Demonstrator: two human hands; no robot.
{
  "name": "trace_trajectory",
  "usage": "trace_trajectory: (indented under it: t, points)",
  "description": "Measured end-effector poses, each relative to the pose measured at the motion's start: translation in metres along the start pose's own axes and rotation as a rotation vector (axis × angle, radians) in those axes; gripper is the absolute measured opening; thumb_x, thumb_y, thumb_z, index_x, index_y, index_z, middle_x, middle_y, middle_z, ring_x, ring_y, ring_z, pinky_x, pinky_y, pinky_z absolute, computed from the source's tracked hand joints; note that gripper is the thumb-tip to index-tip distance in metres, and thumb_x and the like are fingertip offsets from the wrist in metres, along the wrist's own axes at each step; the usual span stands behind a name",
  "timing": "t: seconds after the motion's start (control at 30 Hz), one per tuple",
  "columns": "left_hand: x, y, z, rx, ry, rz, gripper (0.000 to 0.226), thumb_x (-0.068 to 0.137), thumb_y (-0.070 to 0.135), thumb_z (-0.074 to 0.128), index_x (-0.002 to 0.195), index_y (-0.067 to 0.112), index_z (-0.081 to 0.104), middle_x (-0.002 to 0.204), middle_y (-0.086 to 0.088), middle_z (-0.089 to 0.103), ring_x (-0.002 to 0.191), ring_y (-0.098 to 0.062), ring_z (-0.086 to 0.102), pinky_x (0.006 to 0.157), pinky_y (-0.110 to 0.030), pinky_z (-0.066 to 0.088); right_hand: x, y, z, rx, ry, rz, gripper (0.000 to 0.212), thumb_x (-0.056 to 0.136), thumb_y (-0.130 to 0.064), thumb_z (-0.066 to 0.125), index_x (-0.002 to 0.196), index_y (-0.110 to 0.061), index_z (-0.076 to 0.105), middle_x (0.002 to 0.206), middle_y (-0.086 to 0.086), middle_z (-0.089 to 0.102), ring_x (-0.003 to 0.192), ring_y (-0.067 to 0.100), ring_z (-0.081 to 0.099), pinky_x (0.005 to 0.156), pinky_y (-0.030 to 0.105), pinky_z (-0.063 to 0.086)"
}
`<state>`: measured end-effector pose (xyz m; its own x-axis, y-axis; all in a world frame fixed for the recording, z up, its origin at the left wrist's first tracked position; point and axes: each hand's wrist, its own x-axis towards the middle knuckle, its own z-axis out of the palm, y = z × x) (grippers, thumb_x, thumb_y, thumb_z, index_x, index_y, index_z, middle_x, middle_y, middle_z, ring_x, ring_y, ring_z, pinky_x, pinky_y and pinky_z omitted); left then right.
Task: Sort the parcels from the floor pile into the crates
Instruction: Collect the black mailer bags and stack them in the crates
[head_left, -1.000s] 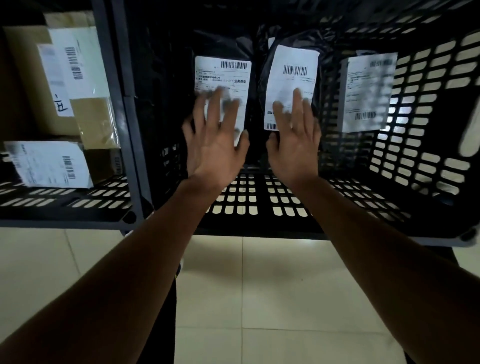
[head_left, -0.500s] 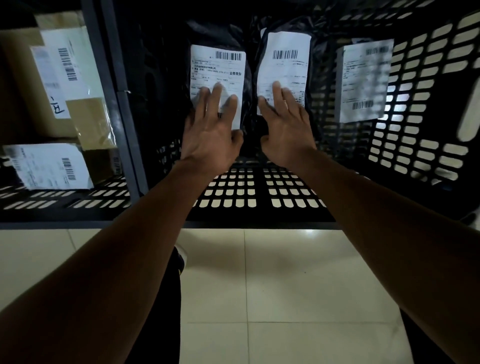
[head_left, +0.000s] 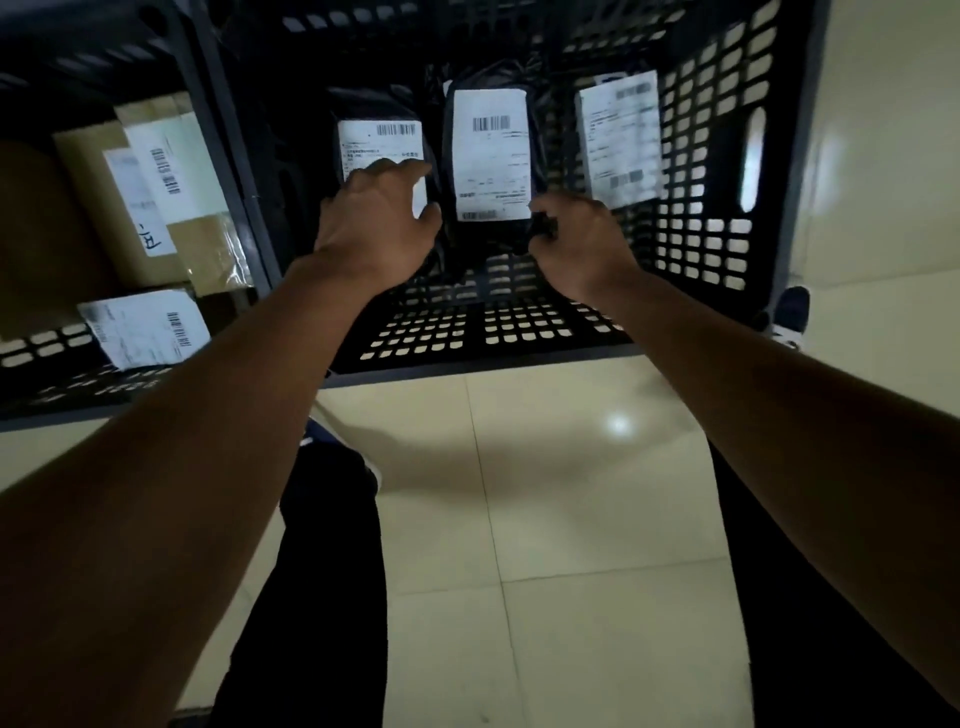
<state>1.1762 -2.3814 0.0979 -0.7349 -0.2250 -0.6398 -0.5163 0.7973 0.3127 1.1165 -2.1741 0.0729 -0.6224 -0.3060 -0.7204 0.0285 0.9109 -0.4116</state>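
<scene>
**Two hands at the middle parcel in the black crate**

A person is reaching both arms into the black crate (head_left: 717, 156), which is sitting on a pale tiled floor (head_left: 571, 519). The crate's near rim is lying just past the person's dark trouser legs (head_left: 322, 597), and a shoe (head_left: 789, 312) is showing by the crate's right corner. The crate walls are full of little holes. In front of the parcels, the crate's bottom is showing bare, so there is some room there for the hands.

Three parcels are standing in a row toward the back of the crate. The middle parcel (head_left: 491, 156) is a black bag with a white label and a barcode near the top. The left parcel (head_left: 382, 150) is sitting right beside it, touching or nearly so. The right parcel (head_left: 621, 135) is standing a little apart, close to the crate's right wall.

The left hand (head_left: 376, 223) is curling its fingers over the lower part of the left parcel, with the thumb next to the middle parcel. The right hand (head_left: 576, 244) is pinching the lower right edge of the middle parcel.

To the left of the black crate, a second crate (head_left: 62, 358) is holding brown boxes (head_left: 93, 208) with white labels.
</scene>
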Motion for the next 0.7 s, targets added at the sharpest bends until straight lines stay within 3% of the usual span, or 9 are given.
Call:
trace_trajectory:
  t: [0.1,0.2,0.37,0.5,0.7]
  points:
    - [-0.021,0.042,-0.018,-0.050,-0.019,0.037,0.050,0.101,0.041,0.051,0.148,0.027,0.050,0.147,-0.003,0.055,0.138,-0.026,0.047,0.113,-0.046,0.041,-0.039,0.011,-0.032,0.092,0.066,0.027,0.053,0.084,-0.034,0.048,0.134,-0.027,0.061,0.128,0.005,0.068,0.118,0.028,0.062,0.101,0.048,0.051]
    - [-0.034,0.089,-0.038,-0.131,-0.048,0.071,0.052,0.095,0.046,0.054,0.144,0.029,0.055,0.138,0.001,0.063,0.129,-0.019,0.056,0.112,-0.042,0.044,-0.079,0.023,-0.074,0.211,0.134,0.047,0.051,0.090,-0.026,0.053,0.141,-0.022,0.055,0.134,0.008,0.065,0.119,0.027,0.062,0.101,0.045,0.051]
    - [-0.048,0.194,-0.078,-0.092,-0.004,0.193,0.047,0.096,0.041,0.057,0.142,0.029,0.058,0.136,-0.001,0.065,0.125,-0.023,0.060,0.108,-0.038,0.047,-0.138,0.051,-0.154,0.378,0.316,0.023,0.049,0.089,-0.034,0.051,0.135,-0.021,0.058,0.126,0.001,0.069,0.111,0.019,0.066,0.095,0.040,0.055]
    - [-0.063,0.302,-0.092,-0.030,0.008,0.281,0.051,0.096,0.044,0.055,0.145,0.029,0.054,0.137,-0.001,0.064,0.129,-0.025,0.056,0.111,-0.043,0.045,-0.176,0.097,-0.228,0.398,0.390,0.090,0.046,0.095,-0.022,0.056,0.141,-0.019,0.056,0.138,0.004,0.062,0.125,0.022,0.057,0.105,0.040,0.047]
    - [-0.096,0.471,-0.095,0.029,0.046,0.415,0.054,0.094,0.043,0.052,0.145,0.024,0.054,0.143,-0.003,0.061,0.132,-0.024,0.055,0.112,-0.040,0.044,-0.225,0.183,-0.347,0.351,0.524,0.112,0.043,0.093,-0.029,0.053,0.135,-0.023,0.062,0.140,0.000,0.061,0.124,0.025,0.059,0.107,0.044,0.045]
